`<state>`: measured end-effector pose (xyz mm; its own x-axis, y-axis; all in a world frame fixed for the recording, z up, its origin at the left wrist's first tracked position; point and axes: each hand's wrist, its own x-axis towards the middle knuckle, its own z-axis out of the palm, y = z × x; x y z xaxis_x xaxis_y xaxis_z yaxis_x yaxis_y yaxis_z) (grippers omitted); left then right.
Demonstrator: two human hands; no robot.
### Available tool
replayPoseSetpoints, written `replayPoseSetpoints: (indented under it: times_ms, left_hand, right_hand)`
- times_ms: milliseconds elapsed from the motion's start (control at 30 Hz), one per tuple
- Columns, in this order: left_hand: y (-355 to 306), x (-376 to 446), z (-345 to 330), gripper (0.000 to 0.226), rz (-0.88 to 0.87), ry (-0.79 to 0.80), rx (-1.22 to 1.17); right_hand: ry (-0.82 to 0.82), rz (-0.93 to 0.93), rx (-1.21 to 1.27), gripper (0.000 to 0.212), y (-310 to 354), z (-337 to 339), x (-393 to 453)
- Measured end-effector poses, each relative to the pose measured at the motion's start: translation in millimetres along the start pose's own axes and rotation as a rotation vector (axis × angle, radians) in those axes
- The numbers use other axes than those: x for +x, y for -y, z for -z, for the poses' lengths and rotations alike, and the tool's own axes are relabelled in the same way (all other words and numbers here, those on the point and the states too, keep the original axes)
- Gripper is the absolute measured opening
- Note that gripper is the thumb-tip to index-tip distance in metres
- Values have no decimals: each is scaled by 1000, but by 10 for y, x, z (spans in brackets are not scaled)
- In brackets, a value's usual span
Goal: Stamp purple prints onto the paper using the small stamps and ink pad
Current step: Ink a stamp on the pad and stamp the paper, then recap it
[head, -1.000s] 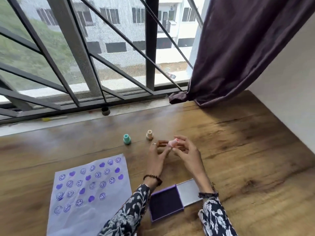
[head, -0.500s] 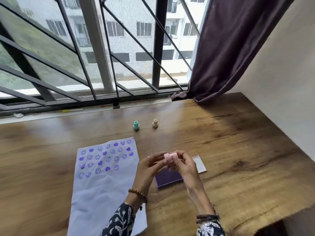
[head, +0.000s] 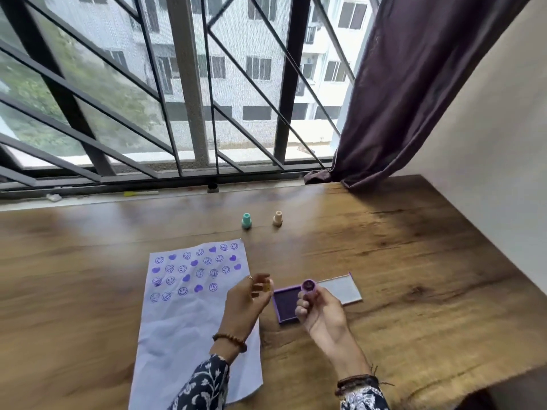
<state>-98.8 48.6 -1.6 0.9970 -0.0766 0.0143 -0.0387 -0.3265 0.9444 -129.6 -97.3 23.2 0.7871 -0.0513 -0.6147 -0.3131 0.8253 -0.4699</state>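
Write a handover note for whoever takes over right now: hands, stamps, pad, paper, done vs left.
Right hand: grip on the pink stamp, purple face up, above the ink pad.
Left hand: pinches something small; too blurred to name.
Ink pad open, lid to its right.
Teal stamp and beige stamp stand beyond the paper.
Done: smileys and hearts fill the paper's far part.
Left: near part blank; stamp there, probably inking first.

Wood table by barred window, dark curtain, white wall.
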Motion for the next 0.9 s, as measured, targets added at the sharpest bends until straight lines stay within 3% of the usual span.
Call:
replayPoseSetpoints:
  times_ms: [233,400,567,733,900]
  left_hand:
    - [111,227,-26,13,-54,-25,212]
    - [204,363,-38,23,-55,26,304]
    - [186,564,-103,49,-24,43,355]
    - [243,580,-107,53,2,57,339]
    - [352,324,6,62,-168,55,406]
  right_hand:
    - [-15,-34,30,32,-9,63,78]
    - [-38,-38,42,31,-12,84,92]
    - [-62,-48,71,35,-39,90,97]
    - [-73,-30,104,33,-10,126,119]
    - [-59,28,56,22,-19,184,141]
